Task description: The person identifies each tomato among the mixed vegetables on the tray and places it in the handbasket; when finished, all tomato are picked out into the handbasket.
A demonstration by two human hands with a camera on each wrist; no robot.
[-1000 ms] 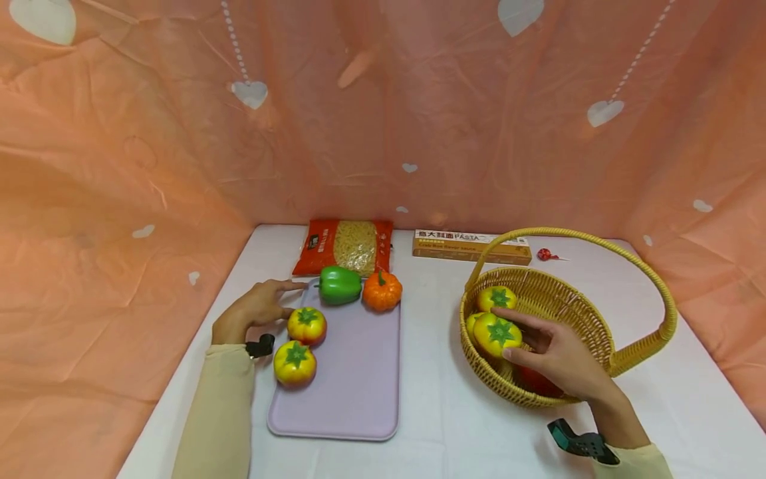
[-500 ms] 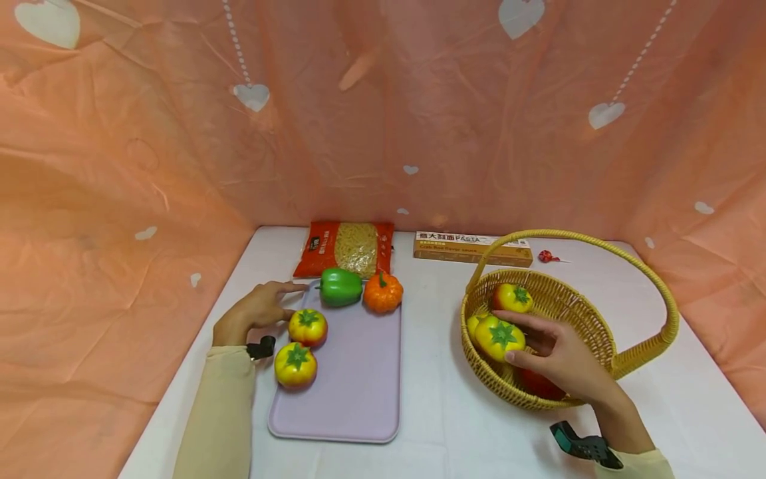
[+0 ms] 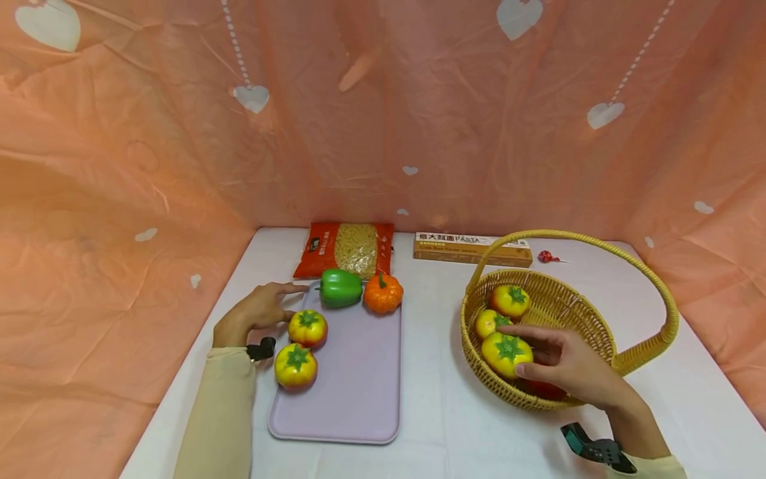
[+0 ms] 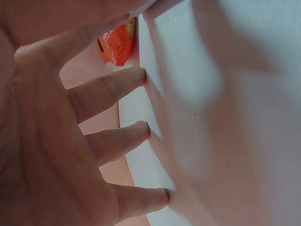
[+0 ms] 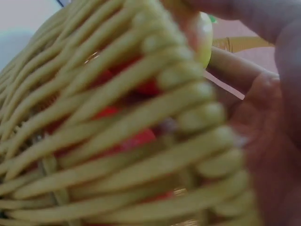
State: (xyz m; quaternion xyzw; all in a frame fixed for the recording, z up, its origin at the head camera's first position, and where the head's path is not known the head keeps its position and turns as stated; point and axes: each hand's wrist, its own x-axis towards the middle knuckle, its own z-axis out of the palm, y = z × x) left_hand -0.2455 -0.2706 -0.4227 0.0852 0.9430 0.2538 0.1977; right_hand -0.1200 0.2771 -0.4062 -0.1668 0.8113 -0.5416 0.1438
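In the head view my right hand (image 3: 577, 366) is inside the wicker basket (image 3: 583, 313), pinching a yellow-red persimmon (image 3: 507, 354) between thumb and fingers. Two similar persimmons sit behind it, the farther persimmon (image 3: 510, 301) and a nearer one (image 3: 492, 322) partly covered. Something red (image 3: 544, 390) lies under the hand, mostly hidden. My left hand (image 3: 257, 311) is at the left edge of the lilac tray (image 3: 353, 399), its fingers spread. In the left wrist view, straight fingertips (image 4: 141, 127) rest on the white tabletop. The basket's weave fills much of the right wrist view.
On the tray are two persimmons (image 3: 308, 328), a green bell pepper (image 3: 340, 288) and a small orange pumpkin (image 3: 383, 293). Behind stand a red pasta bag (image 3: 353, 247), a pasta box (image 3: 473, 249) and a lollipop (image 3: 546, 256). The basket's tall handle (image 3: 640, 263) arches over its right side.
My right hand has moved slightly right and nearer with the persimmon, uncovering another behind it. The farthest persimmon in the basket has rolled and shifted right. My left hand stays put.
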